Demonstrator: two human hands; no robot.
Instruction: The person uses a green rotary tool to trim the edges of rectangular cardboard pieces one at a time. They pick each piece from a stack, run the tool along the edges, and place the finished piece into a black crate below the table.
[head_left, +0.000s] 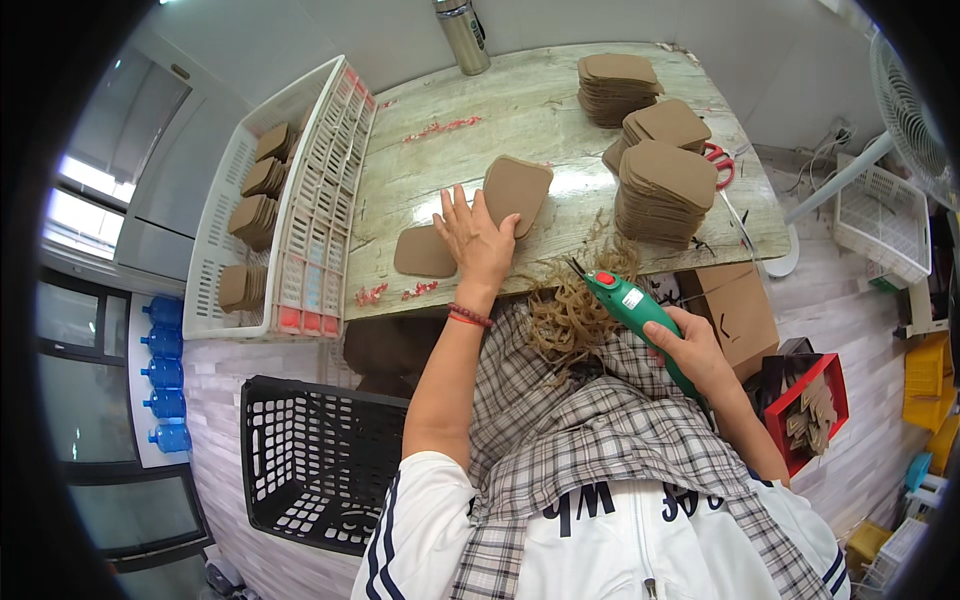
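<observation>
My left hand [475, 240] lies spread and flat near the table's front edge, between two brown rounded pieces. Its fingertips and thumb touch or overlap the larger piece [519, 192], which seems to be a small stack. The other piece [422, 252] lies under or against the heel of the hand; the contact is partly hidden. In my right hand [690, 350] is a green cordless electric scissors [632, 305] with a red switch, its dark blades pointing up and left toward the table edge. Beside the blades, curly tan trimmings [570, 312] hang over the edge onto my checked apron.
Several stacks of brown pieces [665, 190] stand on the right of the table [420, 170], near red-handled scissors [722, 165]. A white crate [318, 210] with more pieces is at left. A black basket [320, 465], red box [810, 410] and steel flask [462, 38] surround me.
</observation>
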